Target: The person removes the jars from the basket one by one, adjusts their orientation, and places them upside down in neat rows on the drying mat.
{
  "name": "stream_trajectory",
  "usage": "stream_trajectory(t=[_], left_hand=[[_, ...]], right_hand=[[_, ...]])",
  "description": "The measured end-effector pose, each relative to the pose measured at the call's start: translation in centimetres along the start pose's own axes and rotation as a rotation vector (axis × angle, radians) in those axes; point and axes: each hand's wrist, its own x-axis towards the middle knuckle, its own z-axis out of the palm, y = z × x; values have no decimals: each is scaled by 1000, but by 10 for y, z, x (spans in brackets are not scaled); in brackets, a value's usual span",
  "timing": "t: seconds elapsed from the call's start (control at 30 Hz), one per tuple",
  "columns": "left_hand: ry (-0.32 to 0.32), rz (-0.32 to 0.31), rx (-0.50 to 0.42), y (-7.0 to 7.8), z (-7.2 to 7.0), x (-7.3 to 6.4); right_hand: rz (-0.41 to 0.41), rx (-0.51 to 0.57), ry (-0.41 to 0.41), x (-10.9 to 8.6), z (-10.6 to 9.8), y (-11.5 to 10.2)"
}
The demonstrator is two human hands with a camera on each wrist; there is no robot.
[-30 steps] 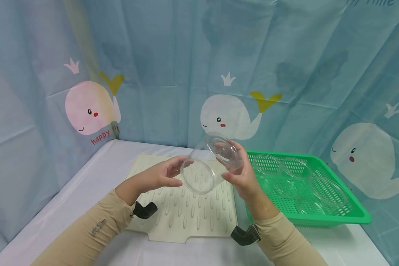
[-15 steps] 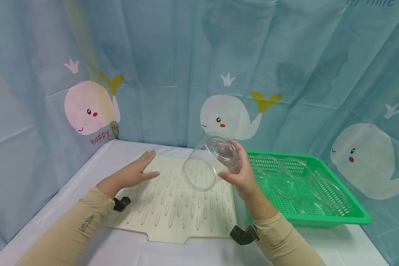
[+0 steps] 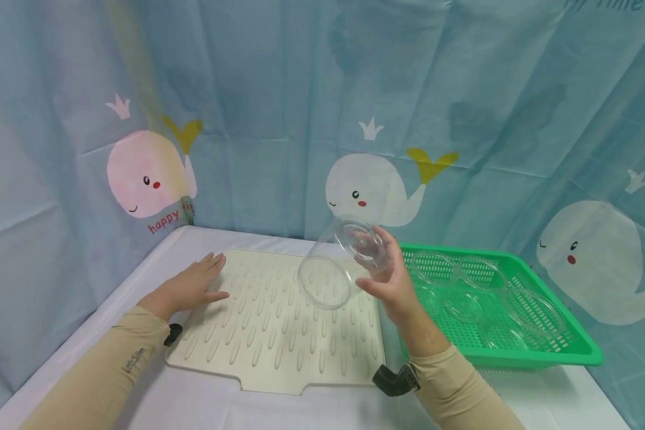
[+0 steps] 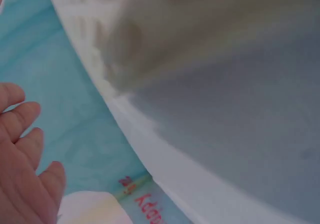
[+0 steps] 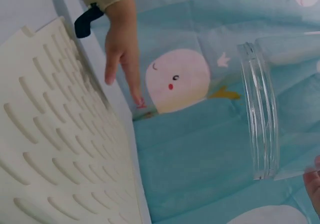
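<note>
My right hand (image 3: 393, 288) grips a clear jar (image 3: 325, 286) near its base, thumb below and fingers behind. The jar is tilted in the air over a cream ridged drying mat (image 3: 279, 346), its open mouth facing down and to the left. Screw ridges ring the mouth of the jar (image 5: 259, 111) in the right wrist view, where only a fingertip of the holding hand shows. Nothing is in my left hand (image 3: 187, 289), which hovers over the mat's left edge with fingers extended and thumb apart. In the left wrist view, that hand (image 4: 25, 159) sits at the left side.
To the right of the mat stands a green slotted basket (image 3: 543, 359) holding several clear round-rimmed containers (image 3: 464, 304). A white cloth (image 3: 156, 394) covers the table. Behind it hangs a blue curtain (image 3: 258, 179) with whale prints.
My left hand has drawn away from the jar's mouth, moving left to the mat's edge. The jar stays almost in place in my right hand.
</note>
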Motion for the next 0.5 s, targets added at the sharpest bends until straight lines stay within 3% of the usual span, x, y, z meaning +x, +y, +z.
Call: stream_trajectory(t=[0.1, 0.2, 0.5], left_hand=[[13, 9, 75, -6, 4, -3], [-15, -14, 81, -9, 8, -5], [-189, -113, -122, -11, 18, -5]], right_hand=[[0, 7, 3, 0, 0, 0], [32, -19, 9, 0, 2, 0], [190, -95, 60, 1, 8, 2]])
